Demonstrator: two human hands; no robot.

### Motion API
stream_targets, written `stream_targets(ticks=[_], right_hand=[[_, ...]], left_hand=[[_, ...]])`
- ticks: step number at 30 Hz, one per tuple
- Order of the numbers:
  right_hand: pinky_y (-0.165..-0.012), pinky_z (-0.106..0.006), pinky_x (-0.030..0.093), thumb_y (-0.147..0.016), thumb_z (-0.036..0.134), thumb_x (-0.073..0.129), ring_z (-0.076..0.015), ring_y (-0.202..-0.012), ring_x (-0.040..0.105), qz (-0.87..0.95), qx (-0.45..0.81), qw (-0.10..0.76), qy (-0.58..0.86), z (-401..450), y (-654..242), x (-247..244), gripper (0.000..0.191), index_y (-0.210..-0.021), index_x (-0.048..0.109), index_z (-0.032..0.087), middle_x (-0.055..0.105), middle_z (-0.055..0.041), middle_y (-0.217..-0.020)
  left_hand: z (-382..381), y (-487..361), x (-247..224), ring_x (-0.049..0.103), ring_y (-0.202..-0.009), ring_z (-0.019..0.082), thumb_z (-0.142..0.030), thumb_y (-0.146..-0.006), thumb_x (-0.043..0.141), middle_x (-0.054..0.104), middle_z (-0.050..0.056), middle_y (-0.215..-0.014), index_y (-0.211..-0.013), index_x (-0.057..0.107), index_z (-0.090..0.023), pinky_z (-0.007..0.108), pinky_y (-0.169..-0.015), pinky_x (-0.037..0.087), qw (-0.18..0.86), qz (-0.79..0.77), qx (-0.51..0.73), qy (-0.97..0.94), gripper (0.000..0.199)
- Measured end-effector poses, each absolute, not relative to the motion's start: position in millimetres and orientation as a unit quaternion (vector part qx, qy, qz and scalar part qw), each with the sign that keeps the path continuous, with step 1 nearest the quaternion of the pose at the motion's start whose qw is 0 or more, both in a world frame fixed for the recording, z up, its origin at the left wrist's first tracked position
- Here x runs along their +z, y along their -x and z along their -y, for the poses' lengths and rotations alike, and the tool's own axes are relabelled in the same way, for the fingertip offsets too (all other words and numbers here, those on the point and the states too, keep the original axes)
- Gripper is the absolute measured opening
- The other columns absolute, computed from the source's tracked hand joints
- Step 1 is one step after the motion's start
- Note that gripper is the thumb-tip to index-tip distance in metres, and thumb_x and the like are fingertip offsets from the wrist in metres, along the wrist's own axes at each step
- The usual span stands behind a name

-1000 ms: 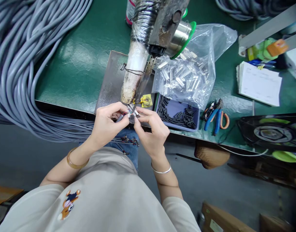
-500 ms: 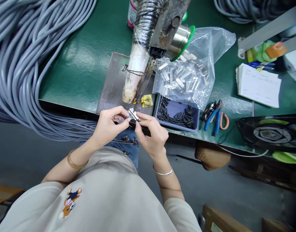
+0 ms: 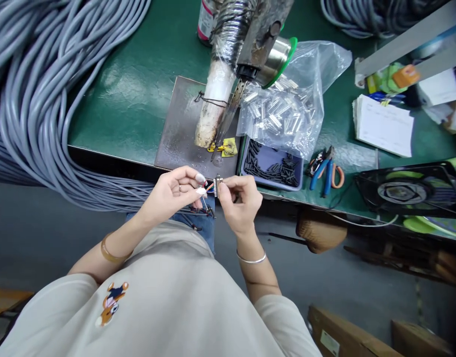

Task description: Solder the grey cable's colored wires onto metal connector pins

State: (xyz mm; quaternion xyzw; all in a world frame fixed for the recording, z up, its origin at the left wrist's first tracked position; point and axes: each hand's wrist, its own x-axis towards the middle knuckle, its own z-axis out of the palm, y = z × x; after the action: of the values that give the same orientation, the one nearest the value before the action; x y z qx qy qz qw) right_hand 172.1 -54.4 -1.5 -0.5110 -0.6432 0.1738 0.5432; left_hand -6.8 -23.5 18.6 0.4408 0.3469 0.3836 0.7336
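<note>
Between finger and thumb, my right hand (image 3: pixel 242 201) grips a small metal multi-pin connector (image 3: pixel 217 186), held with its pins toward the left. Thin coloured wires (image 3: pixel 210 188) run from it to my left hand (image 3: pixel 179 189), whose thumb and fingertips are pinched around them. Both hands are just in front of the bench edge, below the soldering iron (image 3: pixel 228 116). Its tip points down over a grey-brown plate (image 3: pixel 179 114), close to a yellow sponge (image 3: pixel 228 147). Other wired ends (image 3: pixel 210 212) hang over my lap, partly hidden.
Thick grey cable coils (image 3: pixel 34 74) cover the left side. A clear bag of connectors (image 3: pixel 283 109) overlaps a bin of black sleeves (image 3: pixel 270 166). Blue-handled pliers (image 3: pixel 326 173), a paper stack (image 3: pixel 384 124) and a black fan (image 3: pixel 410 191) lie to the right. A solder spool (image 3: pixel 276 59) hangs behind the iron.
The connector has come down and right, away from the iron's tip, and turned nearly upright. My left hand has shifted slightly along the wires. The view has shifted a little.
</note>
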Motion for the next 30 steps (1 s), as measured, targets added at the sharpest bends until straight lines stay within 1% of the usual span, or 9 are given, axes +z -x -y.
stream_targets(ticks=[4,6,12,14,17,19,22,26,30], right_hand=[[-0.047,-0.017,0.036,-0.093,0.028,0.064,-0.0054,-0.050,0.045,0.536,0.391,0.530,0.528,51.4,-170.3,17.2,0.021,-0.080,0.049,0.021,0.048,0.0073,-0.064],[-0.049,-0.018,0.036,-0.091,0.030,0.065,-0.0053,-0.051,0.045,0.520,0.441,0.518,0.516,49.7,-170.9,21.9,0.023,-0.079,0.049,0.021,0.048,0.0073,-0.063],[-0.048,-0.019,0.031,-0.093,0.026,0.066,-0.0038,-0.050,0.038,0.607,0.306,0.450,0.579,52.7,-166.8,25.3,0.020,-0.078,0.054,0.019,0.049,0.0074,-0.062],[-0.048,-0.019,0.032,-0.095,0.025,0.064,-0.0034,-0.049,0.039,0.636,0.240,0.436,0.589,55.1,-167.0,25.9,0.018,-0.080,0.056,0.019,0.052,0.0070,-0.063],[-0.045,-0.022,0.032,-0.098,0.027,0.061,-0.0041,-0.045,0.040,0.638,0.127,0.473,0.594,59.6,-171.0,26.0,0.011,-0.090,0.064,0.020,0.053,0.0062,-0.062],[-0.042,-0.023,0.032,-0.100,0.027,0.057,-0.0059,-0.042,0.041,0.610,0.083,0.528,0.584,63.5,-174.5,24.8,0.011,-0.106,0.065,0.022,0.050,0.0068,-0.058],[-0.043,-0.022,0.043,-0.102,0.022,0.053,-0.0082,-0.045,0.056,0.586,0.095,0.581,0.558,69.1,-178.4,19.1,0.024,-0.126,0.056,0.025,0.065,0.0045,-0.071],[-0.067,-0.026,0.061,-0.097,0.014,0.061,-0.0134,-0.074,0.075,0.644,0.079,0.516,0.559,70.4,-179.1,5.8,0.015,-0.108,0.062,0.024,0.076,-0.0009,-0.093],[-0.076,-0.030,0.063,-0.095,0.015,0.063,-0.0172,-0.094,0.075,0.682,0.126,0.477,0.540,64.2,-176.2,-6.4,0.006,-0.093,0.062,0.021,0.076,-0.0059,-0.103]], left_hand=[[29.4,10.8,20.1,0.070,-0.065,0.011,-0.015,-0.088,0.072,0.073,0.005,-0.083,-0.089,0.072,-0.013,0.019,-0.061,0.058,0.626,-0.292,0.437,-0.576,0.002],[29.1,12.9,17.6,0.070,-0.070,0.011,-0.011,-0.090,0.068,0.075,0.006,-0.086,-0.089,0.073,-0.014,0.019,-0.065,0.057,0.537,-0.265,0.439,-0.670,0.006],[33.1,7.8,1.1,0.071,-0.082,0.015,-0.010,-0.098,0.049,0.075,0.009,-0.091,-0.090,0.071,-0.015,0.023,-0.074,0.056,0.313,-0.273,0.399,-0.818,0.024],[35.8,3.6,-1.2,0.071,-0.079,0.014,-0.013,-0.097,0.051,0.074,0.008,-0.090,-0.090,0.070,-0.015,0.023,-0.072,0.056,0.359,-0.307,0.415,-0.777,0.020],[34.8,0.2,-0.6,0.062,-0.056,0.009,-0.022,-0.091,0.065,0.070,0.004,-0.075,-0.087,0.066,-0.013,0.019,-0.056,0.052,0.533,-0.383,0.415,-0.630,0.010],[30.4,0.5,0.1,0.056,-0.045,0.007,-0.027,-0.085,0.073,0.064,0.000,-0.065,-0.084,0.064,-0.012,0.017,-0.045,0.046,0.635,-0.409,0.398,-0.521,0.017],[22.6,1.9,0.0,0.055,-0.042,0.007,-0.029,-0.078,0.079,0.066,0.001,-0.064,-0.082,0.063,-0.011,0.016,-0.040,0.044,0.712,-0.395,0.394,-0.427,0.025],[17.8,1.1,0.0,0.054,-0.039,0.006,-0.032,-0.073,0.084,0.072,0.005,-0.072,-0.081,0.063,-0.011,0.016,-0.038,0.044,0.743,-0.380,0.399,-0.380,0.031],[16.4,-2.2,1.1,0.054,-0.039,0.006,-0.033,-0.068,0.088,0.068,0.002,-0.066,-0.078,0.062,-0.011,0.016,-0.037,0.044,0.741,-0.386,0.400,-0.378,0.035]])
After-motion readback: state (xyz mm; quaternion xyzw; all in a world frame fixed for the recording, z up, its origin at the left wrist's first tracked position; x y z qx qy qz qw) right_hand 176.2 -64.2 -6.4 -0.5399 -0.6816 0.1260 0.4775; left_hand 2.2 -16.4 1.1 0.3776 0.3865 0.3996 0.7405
